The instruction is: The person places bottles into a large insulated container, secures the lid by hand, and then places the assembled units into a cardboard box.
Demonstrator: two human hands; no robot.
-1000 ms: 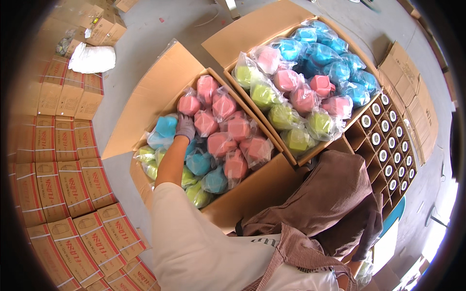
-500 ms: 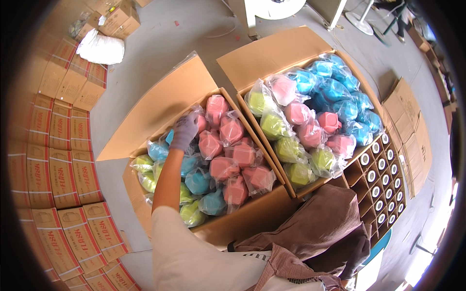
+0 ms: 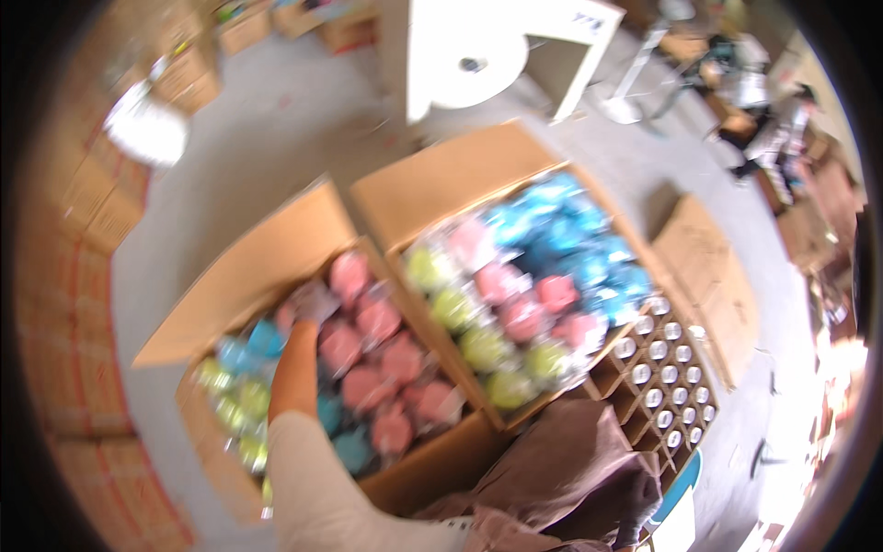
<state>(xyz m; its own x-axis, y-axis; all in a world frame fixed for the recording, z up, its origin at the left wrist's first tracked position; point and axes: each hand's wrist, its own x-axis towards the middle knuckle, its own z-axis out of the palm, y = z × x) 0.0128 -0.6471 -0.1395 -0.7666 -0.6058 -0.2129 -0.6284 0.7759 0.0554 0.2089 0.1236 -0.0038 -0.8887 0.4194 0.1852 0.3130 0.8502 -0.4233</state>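
Note:
My left hand (image 3: pixel 308 299) in a grey glove reaches into the left open carton (image 3: pixel 241 276) and rests at a pink plastic item (image 3: pixel 285 317) in a clear bag, near the carton's back corner; blur hides its fingers. Around it lie bagged pink (image 3: pixel 377 317), blue (image 3: pixel 266 339) and green (image 3: pixel 216 377) items. A second open carton (image 3: pixel 432 189) to the right holds similar bagged items (image 3: pixel 556 294). Low at the right, what seems to be my right hand (image 3: pixel 636 511) is dark and blurred beside brown cloth (image 3: pixel 561 442), its fingers unclear.
A divided box (image 3: pixel 612 386) of white-topped pieces adjoins the right carton, with flattened cardboard (image 3: pixel 699 267) beyond. Stacked cartons (image 3: pixel 87 405) line the left, near a white sack (image 3: pixel 147 124). A white machine (image 3: pixel 570 23) stands at the back; a person (image 3: pixel 782 138) is at the far right.
The view has swung upward and blurred, showing more floor, the machine and a distant person. My left hand has moved a little toward the back of the left carton, onto the pink items.

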